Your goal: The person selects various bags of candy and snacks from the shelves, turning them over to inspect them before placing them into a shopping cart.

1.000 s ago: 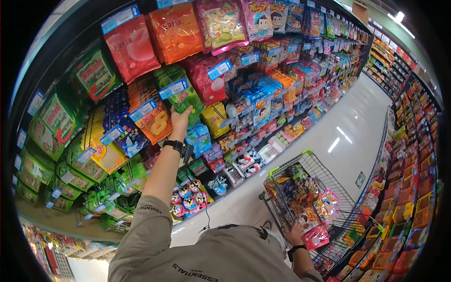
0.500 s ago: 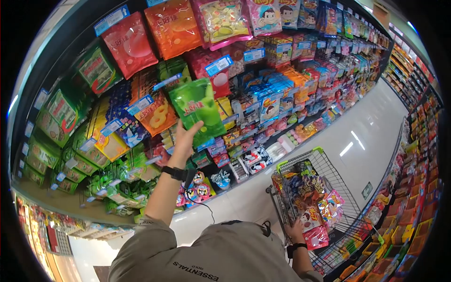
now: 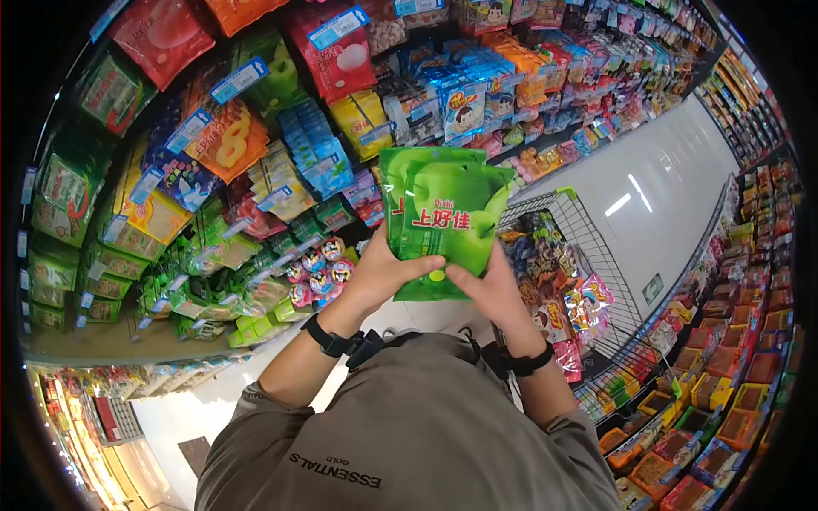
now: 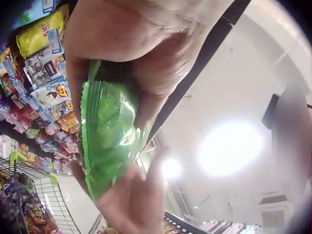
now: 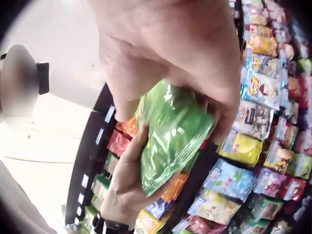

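Whereas earlier only the left hand (image 3: 379, 274) held up the green bag (image 3: 443, 217), now right hand (image 3: 486, 289) has left the cart (image 3: 588, 255), both gripping it mid-frame.

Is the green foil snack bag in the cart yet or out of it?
Out: both hands, left hand and right hand, grip the green foil snack bag above the wire shopping cart.

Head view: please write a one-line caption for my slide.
Both hands, left hand and right hand, hold green plastic snack bags before a wire shopping cart.
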